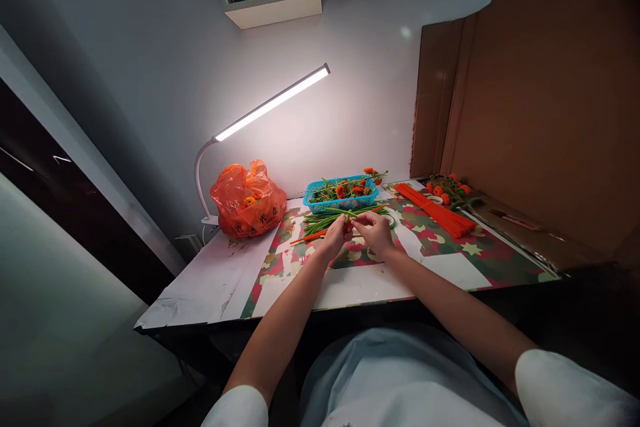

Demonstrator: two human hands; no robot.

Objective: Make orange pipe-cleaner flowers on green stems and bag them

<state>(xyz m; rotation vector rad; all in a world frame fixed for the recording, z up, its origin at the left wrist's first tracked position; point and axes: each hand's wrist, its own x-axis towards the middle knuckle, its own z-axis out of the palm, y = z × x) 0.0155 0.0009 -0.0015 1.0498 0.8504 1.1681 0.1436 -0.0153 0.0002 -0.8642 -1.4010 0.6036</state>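
Note:
My left hand (337,235) and my right hand (374,232) meet above the middle of the table, fingertips pinched together. Between them is a thin green stem with a bit of orange at the fingertips; its exact form is too small to make out. Just beyond and to the left of the hands lies a pile of green stems (320,222), with orange sticks (307,237) beside it. Behind this pile stands a blue plastic basket (341,203) holding orange flowers and greenery.
An orange plastic bag (250,210) sits at the left beside a lit lamp (273,105). On the right lie a bundle of orange-red strips (435,210) and more orange flowers (447,190). A cardboard panel (540,100) rises on the right.

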